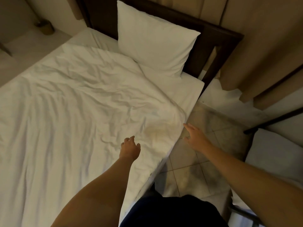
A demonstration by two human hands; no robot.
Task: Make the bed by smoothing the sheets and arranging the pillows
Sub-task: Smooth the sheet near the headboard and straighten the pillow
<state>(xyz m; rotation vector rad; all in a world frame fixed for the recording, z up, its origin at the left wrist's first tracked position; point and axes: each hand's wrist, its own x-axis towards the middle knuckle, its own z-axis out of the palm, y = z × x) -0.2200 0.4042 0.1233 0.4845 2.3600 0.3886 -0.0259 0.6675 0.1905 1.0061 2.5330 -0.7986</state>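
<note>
A white wrinkled duvet (73, 102) covers most of the bed, with a faint yellowish stain near its right edge. One white pillow (154, 41) leans upright against the dark wooden headboard (211, 45). The fitted sheet (185, 89) shows bare below the pillow. My left hand (130, 148) hovers over the duvet near its right edge, fingers loosely curled and holding nothing. My right hand (195, 136) reaches out beside the bed's edge over the floor, fingers straight, its fingertips close to the hanging duvet edge.
Tiled floor (193, 163) runs along the bed's right side. Beige curtains (262, 46) hang at the right. A second bed with a dark metal frame (270, 153) stands at the far right. A small tan container (46, 27) sits on a surface at the upper left.
</note>
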